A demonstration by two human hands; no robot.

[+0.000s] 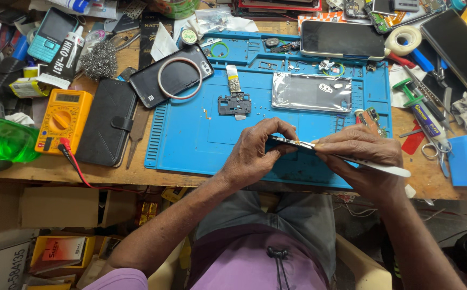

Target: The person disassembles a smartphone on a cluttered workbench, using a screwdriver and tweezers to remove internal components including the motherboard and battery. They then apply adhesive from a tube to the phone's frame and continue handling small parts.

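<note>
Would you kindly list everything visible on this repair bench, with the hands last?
work mat: one, blue, centre of the bench
multimeter: one, yellow-orange, left of the mat, red lead trailing off
wallet case: one, black, between multimeter and mat
phone back with a ring on it: one, black, mat's upper left corner
circuit part: one, dark, mid mat
wrapped back cover: one, silvery, right side of mat
dark-screened phone: one, black, top of mat
tape roll: one, whitish, upper right
steel wool: one, grey, upper left
thin phone part: one, edge-on, held between both hands
left hand: gripping the part
right hand: holding the part and a white tool
</note>
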